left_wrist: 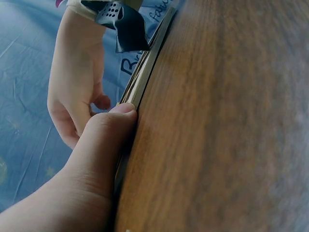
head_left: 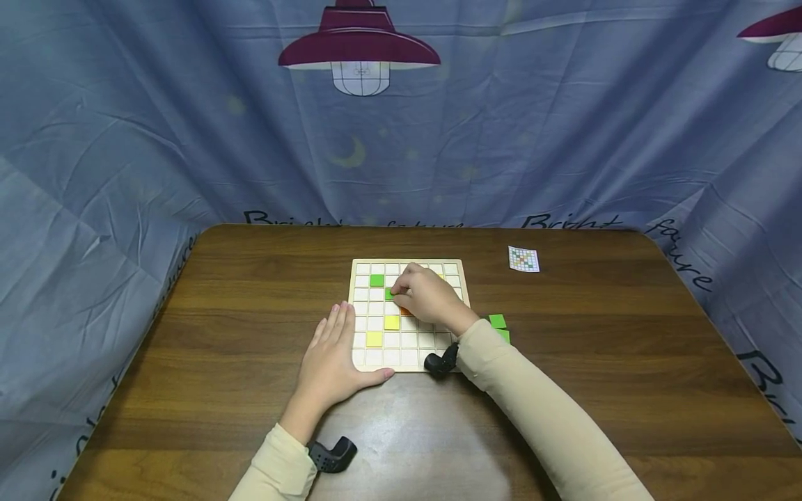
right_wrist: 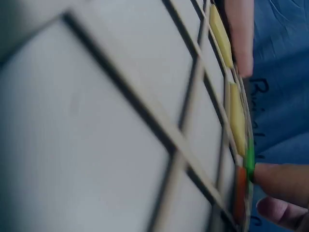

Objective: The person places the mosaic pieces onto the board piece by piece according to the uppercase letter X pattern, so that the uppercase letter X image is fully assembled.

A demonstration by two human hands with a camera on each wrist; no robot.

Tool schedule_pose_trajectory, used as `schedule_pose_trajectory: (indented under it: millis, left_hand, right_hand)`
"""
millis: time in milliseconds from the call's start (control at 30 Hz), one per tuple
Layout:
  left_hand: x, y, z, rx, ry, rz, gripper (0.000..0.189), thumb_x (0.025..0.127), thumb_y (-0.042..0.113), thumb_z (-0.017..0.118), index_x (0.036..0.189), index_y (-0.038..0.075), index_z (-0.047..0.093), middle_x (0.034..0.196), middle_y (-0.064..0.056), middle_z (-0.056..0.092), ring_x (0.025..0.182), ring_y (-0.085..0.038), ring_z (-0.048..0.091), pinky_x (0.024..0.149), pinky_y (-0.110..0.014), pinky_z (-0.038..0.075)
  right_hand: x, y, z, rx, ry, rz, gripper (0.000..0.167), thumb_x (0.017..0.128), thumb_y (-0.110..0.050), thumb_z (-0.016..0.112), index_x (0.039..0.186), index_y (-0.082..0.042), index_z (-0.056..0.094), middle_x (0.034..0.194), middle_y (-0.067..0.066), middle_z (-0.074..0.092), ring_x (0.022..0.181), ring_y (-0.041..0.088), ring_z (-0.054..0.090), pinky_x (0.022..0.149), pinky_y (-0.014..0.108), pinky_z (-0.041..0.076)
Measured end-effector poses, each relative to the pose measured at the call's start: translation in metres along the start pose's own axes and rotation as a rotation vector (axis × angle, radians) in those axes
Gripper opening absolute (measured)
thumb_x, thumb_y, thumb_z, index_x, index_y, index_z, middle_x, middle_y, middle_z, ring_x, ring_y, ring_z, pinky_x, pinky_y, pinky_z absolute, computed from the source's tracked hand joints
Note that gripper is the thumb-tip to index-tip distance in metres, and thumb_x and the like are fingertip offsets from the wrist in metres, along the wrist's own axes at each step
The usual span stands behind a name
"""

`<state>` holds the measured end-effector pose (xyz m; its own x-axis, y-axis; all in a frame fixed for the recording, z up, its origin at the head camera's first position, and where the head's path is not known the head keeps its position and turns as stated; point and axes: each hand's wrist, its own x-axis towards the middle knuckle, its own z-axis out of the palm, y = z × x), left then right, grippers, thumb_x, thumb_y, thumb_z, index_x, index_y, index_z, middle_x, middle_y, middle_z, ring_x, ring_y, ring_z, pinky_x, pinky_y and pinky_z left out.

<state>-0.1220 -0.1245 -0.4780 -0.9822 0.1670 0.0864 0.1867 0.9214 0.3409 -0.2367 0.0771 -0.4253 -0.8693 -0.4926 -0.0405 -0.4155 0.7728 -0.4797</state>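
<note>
A square grid board (head_left: 391,357) with pale cells lies on the table. My left hand (head_left: 331,365) rests with straight fingers along its left side, the thumb (left_wrist: 108,125) touching its front edge. Over the board's upper middle, my right hand (head_left: 429,296) pinches a green square tile (head_left: 389,293); in the right wrist view the thumb (right_wrist: 280,181) meets that green tile (right_wrist: 250,162). Another green tile (head_left: 376,280) sits up and left. Two yellow tiles (head_left: 391,322) lie in cells toward the lower left. An orange tile (head_left: 406,312) is partly hidden under the right hand.
Loose green tiles (head_left: 497,321) lie right of the board, partly behind the right sleeve. A small card (head_left: 523,259) printed with a coloured grid lies at the back right of the wooden table (head_left: 269,292). A blue curtain (head_left: 501,139) hangs behind the table.
</note>
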Motion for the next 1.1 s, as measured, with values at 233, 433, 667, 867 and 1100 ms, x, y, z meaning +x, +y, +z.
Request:
schedule_pose_trajectory:
  millis: [233, 433, 667, 867, 1100]
  left_hand:
    - [0.001, 0.001, -0.001, -0.012, -0.020, -0.013, 0.136, 0.065, 0.088, 0.060, 0.157, -0.001, 0.014, 0.165, -0.017, 0.017, 0.155, -0.026, 0.014, 0.127, -0.042, 0.016]
    - [0.001, 0.002, -0.001, -0.014, -0.024, -0.016, 0.136, 0.065, 0.087, 0.062, 0.157, -0.001, 0.013, 0.165, -0.018, 0.016, 0.155, -0.026, 0.013, 0.127, -0.042, 0.016]
    - [0.000, -0.001, 0.001, -0.019, -0.012, -0.010, 0.137, 0.065, 0.089, 0.059, 0.157, -0.001, 0.015, 0.166, -0.017, 0.016, 0.156, -0.027, 0.013, 0.127, -0.043, 0.016]
    - [0.000, -0.002, 0.002, -0.016, -0.018, -0.016, 0.136, 0.066, 0.089, 0.059, 0.158, 0.000, 0.014, 0.166, -0.016, 0.014, 0.156, -0.026, 0.012, 0.127, -0.043, 0.016]
    - [-0.001, 0.002, 0.000, -0.030, 0.000, -0.001, 0.134, 0.066, 0.085, 0.063, 0.157, -0.002, 0.017, 0.165, -0.018, 0.018, 0.155, -0.029, 0.015, 0.126, -0.045, 0.018]
  right_hand:
    - [-0.024, 0.021, -0.024, 0.083, 0.075, -0.003, 0.024, 0.096, -0.020, 0.063, 0.118, -0.012, 0.070, 0.098, 0.000, 0.062, 0.078, 0.017, 0.053, 0.070, 0.032, 0.046]
    - [-0.059, 0.059, -0.044, 0.067, 0.072, 0.052, 0.026, 0.096, -0.017, 0.063, 0.121, -0.011, 0.069, 0.093, 0.002, 0.060, 0.074, 0.017, 0.048, 0.066, 0.032, 0.041]
    - [-0.099, 0.102, -0.051, 0.021, 0.025, 0.077, 0.033, 0.096, -0.013, 0.065, 0.128, -0.009, 0.066, 0.101, 0.005, 0.062, 0.089, 0.019, 0.056, 0.075, 0.036, 0.047]
    - [-0.117, 0.119, -0.049, 0.012, 0.017, 0.073, 0.031, 0.094, -0.012, 0.066, 0.124, -0.008, 0.068, 0.106, 0.006, 0.063, 0.094, 0.020, 0.058, 0.080, 0.040, 0.050]
    - [-0.122, 0.123, -0.046, 0.085, 0.056, 0.095, 0.013, 0.091, -0.010, 0.070, 0.103, -0.010, 0.065, 0.097, 0.004, 0.063, 0.092, 0.019, 0.058, 0.080, 0.037, 0.049]
